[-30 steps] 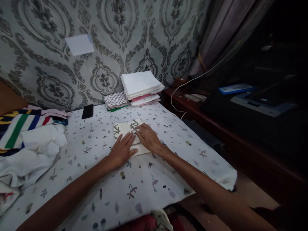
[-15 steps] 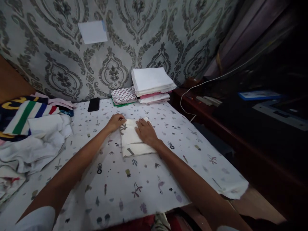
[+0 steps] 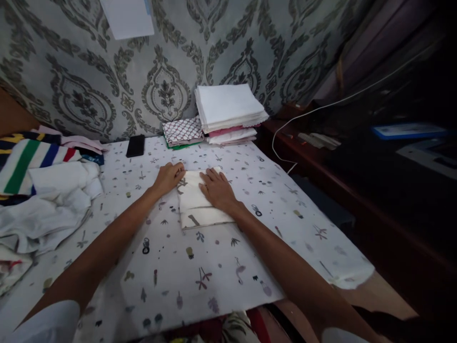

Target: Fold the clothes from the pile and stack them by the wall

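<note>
A folded cream cloth [image 3: 194, 207] with a few grey-brown marks lies flat on the printed table cover. At its far left corner is my left hand [image 3: 169, 177], fingers curled and closed on the edge. My right hand [image 3: 218, 189] rests palm down on the cloth's far right part, fingers stretched out and holding nothing. It covers some of the cloth's right side.
Behind the cloth stand a stack of folded white and pink cloths [image 3: 230, 107] and a patterned folded cloth [image 3: 183, 132]. A black phone [image 3: 135, 146] lies to their left. Loose clothes [image 3: 53, 205] are heaped at left. A white cable [image 3: 303, 120] runs along the right.
The view has tilted slightly downward. Both hands stay at the far edge of the cream cloth, with only a slight shift of the left hand's fingers.
</note>
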The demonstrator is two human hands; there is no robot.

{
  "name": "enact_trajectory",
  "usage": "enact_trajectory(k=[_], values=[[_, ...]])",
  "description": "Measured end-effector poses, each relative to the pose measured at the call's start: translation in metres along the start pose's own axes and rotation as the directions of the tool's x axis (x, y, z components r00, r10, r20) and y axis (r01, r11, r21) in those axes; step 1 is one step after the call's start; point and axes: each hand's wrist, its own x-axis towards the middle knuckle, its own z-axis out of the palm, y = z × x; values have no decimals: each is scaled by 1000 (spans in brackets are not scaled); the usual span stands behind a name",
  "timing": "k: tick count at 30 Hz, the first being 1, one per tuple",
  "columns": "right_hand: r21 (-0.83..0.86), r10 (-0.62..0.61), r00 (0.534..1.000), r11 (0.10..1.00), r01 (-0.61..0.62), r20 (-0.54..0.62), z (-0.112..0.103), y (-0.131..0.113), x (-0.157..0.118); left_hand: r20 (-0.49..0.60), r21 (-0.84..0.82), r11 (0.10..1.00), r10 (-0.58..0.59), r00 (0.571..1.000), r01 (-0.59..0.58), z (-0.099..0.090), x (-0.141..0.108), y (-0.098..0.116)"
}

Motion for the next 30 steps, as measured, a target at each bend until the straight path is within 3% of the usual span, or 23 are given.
enact_trajectory(k=[3,6,10,13,23,30], values=[[1,-3,1000,1000,4,-8,1,0,1,-78,124,992,-19,997,29,-8,-19,12],[9,-3,1000,1000,3,-5,3,1,2,-110,86,996,2,994,7,-21,-54,35],[11,-2,1000,1000,2,-10,5,2,3,133,23,982,181,974,-186,-25,-111,70],[-2,-5,1000,1000,5,-4,4,1,2,187,117,970,188,964,-212,-18,-135,86],[-1,3,1000,1000,-3,8,0,-1,1,228,367,921,48,972,-131,-12,-136,108],[-12,14,1000,1000,-14,-18,1,-3,0,286,411,905,-17,958,-107,-13,-144,116]])
